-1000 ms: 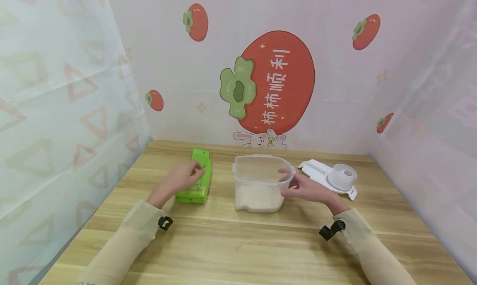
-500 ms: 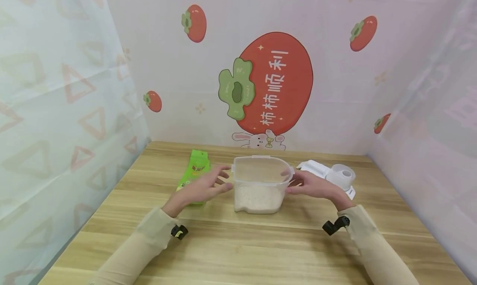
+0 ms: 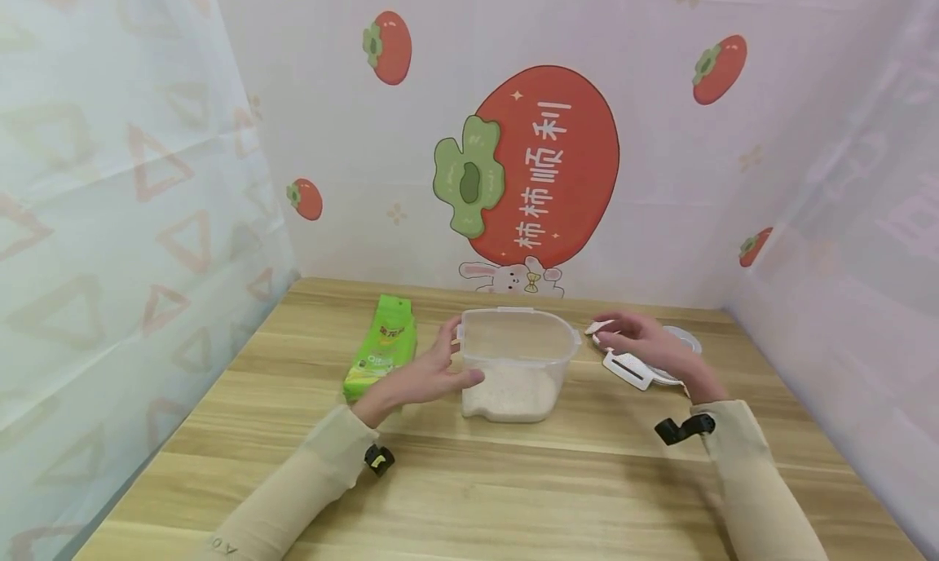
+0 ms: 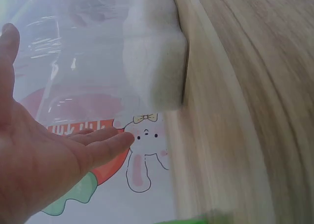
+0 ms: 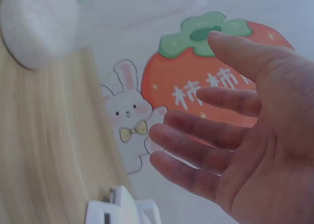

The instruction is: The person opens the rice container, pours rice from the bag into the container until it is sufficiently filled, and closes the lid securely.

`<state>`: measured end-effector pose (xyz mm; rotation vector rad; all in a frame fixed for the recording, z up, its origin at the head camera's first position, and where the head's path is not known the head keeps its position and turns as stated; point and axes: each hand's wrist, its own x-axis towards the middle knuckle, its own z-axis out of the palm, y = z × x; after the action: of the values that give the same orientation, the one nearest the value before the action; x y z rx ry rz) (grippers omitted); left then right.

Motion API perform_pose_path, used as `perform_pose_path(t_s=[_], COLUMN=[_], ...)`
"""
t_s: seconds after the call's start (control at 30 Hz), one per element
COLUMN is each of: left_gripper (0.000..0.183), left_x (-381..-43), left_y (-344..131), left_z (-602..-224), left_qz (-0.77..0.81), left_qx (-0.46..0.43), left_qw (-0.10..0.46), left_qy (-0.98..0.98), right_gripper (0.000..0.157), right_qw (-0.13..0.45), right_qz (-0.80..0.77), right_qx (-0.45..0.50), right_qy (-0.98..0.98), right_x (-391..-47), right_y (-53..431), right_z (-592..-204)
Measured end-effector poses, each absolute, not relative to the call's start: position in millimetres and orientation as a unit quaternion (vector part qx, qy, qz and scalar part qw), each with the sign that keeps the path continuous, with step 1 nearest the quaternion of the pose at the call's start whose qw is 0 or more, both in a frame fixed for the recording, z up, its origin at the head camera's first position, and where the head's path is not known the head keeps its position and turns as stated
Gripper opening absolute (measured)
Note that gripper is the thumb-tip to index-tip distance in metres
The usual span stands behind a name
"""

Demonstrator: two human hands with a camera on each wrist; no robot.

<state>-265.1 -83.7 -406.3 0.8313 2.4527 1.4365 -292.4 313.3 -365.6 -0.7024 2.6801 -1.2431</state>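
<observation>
A clear plastic container [image 3: 513,341], partly filled with white grains [image 3: 509,388], stands upright mid-table. My left hand [image 3: 429,373] is at its left side, thumb in front and fingers spread toward the back. In the left wrist view the left fingers [image 4: 105,145] are extended, and contact with the wall cannot be told. Over the white lid [image 3: 628,371], to the container's right, hovers my right hand [image 3: 653,345], which hides much of it. The right wrist view shows its fingers [image 5: 196,150] loosely extended with nothing between them; part of the lid [image 5: 117,209] appears below.
Left of the container, a green bag [image 3: 385,345] lies on the wooden table [image 3: 469,488]. Partly behind my right hand is a clear round cup [image 3: 685,338]. A printed cloth backdrop [image 3: 396,153] rises behind and at both sides.
My left hand has moved right from the green bag to the container's left side. The right hand has left the container's right side for the lid, whose slotted end now shows nearer the container.
</observation>
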Motion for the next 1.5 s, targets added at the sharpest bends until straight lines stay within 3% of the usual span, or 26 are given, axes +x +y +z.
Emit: perform_pose_path(t_s=[0.23,0.5,0.87,1.33,1.5], left_gripper=[0.109,0.116,0.111,0.104,0.102], left_x=[-268.9,-269.3,-274.2,-279.5,-279.9], left_y=[-70.6,-66.2,-65.6,-68.3,-68.6], left_z=[-410.8,-411.7,-412.9,-417.0,-417.9], left_qz=[0.499,0.476,0.466,0.453,0.446], left_qx=[0.258,0.238,0.255,0.245,0.24], left_qw=[0.09,0.083,0.074,0.077,0.079], left_qy=[0.823,0.843,0.844,0.853,0.858], right_gripper=[0.044,0.039,0.045,0.042,0.05], right_qw=[0.034,-0.053,-0.116,-0.148,-0.114], right_qz=[-0.453,-0.461,-0.356,-0.248,-0.181], right_qx=[-0.192,-0.179,-0.115,-0.108,-0.09], right_qy=[0.87,0.867,0.92,0.951,0.973], right_x=[-297.4,-300.7,-300.4,-308.1,-312.2], right_y=[332.6,342.8,354.8,366.1,370.1], right_z=[-369.9,-370.3,-369.1,-380.5,-389.0])
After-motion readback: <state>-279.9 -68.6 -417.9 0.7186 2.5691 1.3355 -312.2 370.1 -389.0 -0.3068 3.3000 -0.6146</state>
